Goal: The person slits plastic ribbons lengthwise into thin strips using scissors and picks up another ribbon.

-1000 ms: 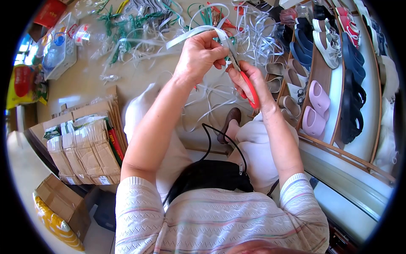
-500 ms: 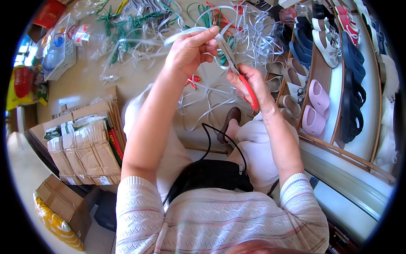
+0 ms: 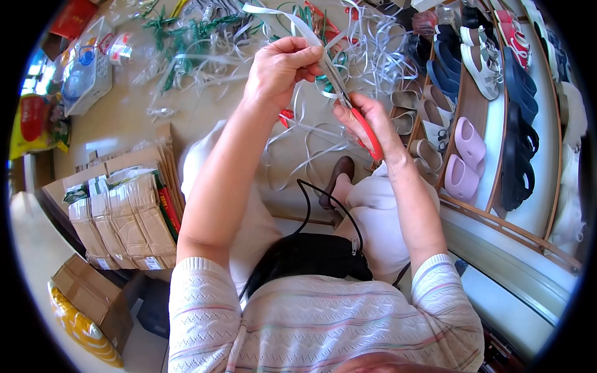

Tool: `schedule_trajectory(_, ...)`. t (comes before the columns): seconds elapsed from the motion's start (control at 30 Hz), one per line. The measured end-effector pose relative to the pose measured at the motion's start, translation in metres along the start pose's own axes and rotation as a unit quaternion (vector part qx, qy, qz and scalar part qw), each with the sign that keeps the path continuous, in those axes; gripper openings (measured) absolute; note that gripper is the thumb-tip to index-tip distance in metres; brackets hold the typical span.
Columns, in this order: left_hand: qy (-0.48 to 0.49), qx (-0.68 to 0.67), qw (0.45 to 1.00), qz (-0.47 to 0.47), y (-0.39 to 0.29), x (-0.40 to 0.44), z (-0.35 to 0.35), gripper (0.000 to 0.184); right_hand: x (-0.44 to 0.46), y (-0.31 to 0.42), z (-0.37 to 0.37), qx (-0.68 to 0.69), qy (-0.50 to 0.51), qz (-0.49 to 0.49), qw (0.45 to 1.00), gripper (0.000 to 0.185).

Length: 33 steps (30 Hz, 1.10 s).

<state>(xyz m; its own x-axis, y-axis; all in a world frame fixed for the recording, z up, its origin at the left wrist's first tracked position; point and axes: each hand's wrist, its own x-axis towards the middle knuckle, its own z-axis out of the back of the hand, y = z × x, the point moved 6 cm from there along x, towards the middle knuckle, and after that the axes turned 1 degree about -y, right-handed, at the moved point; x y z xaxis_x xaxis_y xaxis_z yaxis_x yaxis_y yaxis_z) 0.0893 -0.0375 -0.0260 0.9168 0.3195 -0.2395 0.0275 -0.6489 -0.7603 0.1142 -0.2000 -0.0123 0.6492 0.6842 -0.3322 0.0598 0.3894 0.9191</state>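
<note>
My left hand (image 3: pixel 283 67) pinches a white plastic strap (image 3: pixel 285 17) between thumb and fingers, with a length of it curving up and away to the left. My right hand (image 3: pixel 371 123) is closed around the red handles of a pair of scissors (image 3: pixel 368 133). The scissor blades point up and left, their tips beside my left fingertips at the strap. Whether the blades are fully closed on the strap is hard to make out. Below the hands, a loose strip dangles, and a small red piece of strap (image 3: pixel 285 117) lies on the floor.
Tangled white strips (image 3: pixel 379 50) and green strips (image 3: pixel 193 46) cover the floor ahead. A shoe rack (image 3: pixel 476 217) with several pairs stands at right. Flattened cardboard (image 3: pixel 124 221) leans at left, near a white basket (image 3: pixel 96 93) holding bottles. A black bag (image 3: pixel 311 258) rests on my lap.
The strap's free end has swung upward from beside my left hand and now arcs above it. My left fingers are curled in more; the scissors have barely moved.
</note>
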Motion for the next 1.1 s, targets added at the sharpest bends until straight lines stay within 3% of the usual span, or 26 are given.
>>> schedule_trajectory(0.27,0.004,-0.081,0.996,0.03,-0.002,0.006,0.004,0.006,-0.002,-0.004,-0.004,0.031,0.0,0.002,1.0,0.025)
schedule_trajectory(0.53,-0.013,0.002,1.0,-0.007,-0.008,0.002,0.005,0.011,-0.001,-0.004,-0.005,0.031,0.017,-0.011,0.999,0.025)
schedule_trajectory(0.63,-0.016,-0.003,1.0,-0.014,-0.007,-0.002,0.001,0.011,0.0,0.001,-0.007,0.019,0.004,0.027,0.999,0.026)
schedule_trajectory(1.1,-0.01,-0.034,0.999,0.013,0.007,-0.004,-0.002,0.009,0.002,0.002,-0.002,0.009,-0.005,0.013,1.0,0.023)
